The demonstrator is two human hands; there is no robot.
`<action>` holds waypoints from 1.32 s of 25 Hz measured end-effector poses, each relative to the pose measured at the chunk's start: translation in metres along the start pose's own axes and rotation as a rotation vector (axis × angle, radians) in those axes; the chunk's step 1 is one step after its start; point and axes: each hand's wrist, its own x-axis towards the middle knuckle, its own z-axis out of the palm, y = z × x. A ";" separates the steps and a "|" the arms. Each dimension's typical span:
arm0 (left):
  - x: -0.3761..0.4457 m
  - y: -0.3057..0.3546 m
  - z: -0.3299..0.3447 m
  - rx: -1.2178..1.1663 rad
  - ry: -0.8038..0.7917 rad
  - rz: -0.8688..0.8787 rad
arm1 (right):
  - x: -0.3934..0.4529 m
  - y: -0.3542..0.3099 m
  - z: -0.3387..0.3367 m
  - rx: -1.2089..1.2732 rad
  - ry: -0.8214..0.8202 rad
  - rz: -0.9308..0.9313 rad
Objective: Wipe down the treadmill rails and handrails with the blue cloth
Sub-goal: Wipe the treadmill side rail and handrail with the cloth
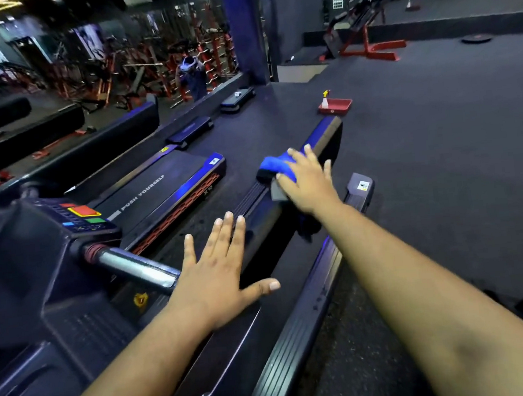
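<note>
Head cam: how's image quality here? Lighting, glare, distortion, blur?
Head view: dim gym, blue-tinted; specular glare on the chrome handrail and blue streaks on the rail edges. Wide-angle bending toward the frame borders. Background racks soft and noisy; both hands, the left hand and the right hand on the blue cloth, are sharp.

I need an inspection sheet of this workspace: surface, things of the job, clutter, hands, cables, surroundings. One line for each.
Surface: dark treadmill handrail and ribbed side rail; dirt cannot be judged.
Job's things: blue cloth lies on the handrail, under the right hand.
Clutter: spray bottle stands in a red tray on the floor beyond.
Hands: right hand presses the cloth, fingers straight; left hand is spread flat and holds nothing.
Cables: nothing seen.
Surroundings: treadmill console, neighbouring treadmill belt, red gym racks behind.
</note>
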 end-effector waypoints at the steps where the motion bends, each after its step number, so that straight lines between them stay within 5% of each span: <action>1: -0.004 -0.001 0.001 -0.036 0.016 -0.003 | 0.006 -0.005 -0.002 0.001 0.005 0.111; 3: -0.006 -0.002 0.003 -0.094 0.057 0.002 | -0.018 -0.030 0.008 0.070 0.040 0.192; 7: -0.005 -0.004 0.003 -0.264 0.140 0.007 | -0.130 -0.072 0.039 0.228 -0.047 -0.136; 9: -0.007 -0.007 0.003 -0.304 0.162 0.017 | -0.113 -0.053 0.033 0.152 -0.028 -0.210; 13: -0.007 -0.006 0.003 -0.271 0.141 -0.006 | -0.044 -0.033 0.018 0.178 0.104 0.159; 18: -0.005 -0.008 0.003 -0.352 0.147 0.018 | -0.168 -0.084 0.075 0.577 0.137 -0.015; 20: -0.007 -0.009 0.005 -0.325 0.165 0.037 | -0.157 -0.067 0.084 0.623 0.184 0.029; 24: -0.012 -0.007 0.004 -0.256 0.179 0.019 | -0.121 -0.071 0.078 0.917 0.330 0.426; 26: -0.015 -0.007 0.003 -0.282 0.207 0.008 | -0.156 -0.104 0.078 0.833 0.277 0.276; 29: -0.038 -0.017 0.003 -0.310 0.243 -0.082 | -0.171 -0.098 0.060 0.372 0.118 -0.114; 33: -0.102 -0.040 0.006 -0.068 0.181 -0.151 | -0.098 -0.090 0.016 -0.107 -0.046 -0.018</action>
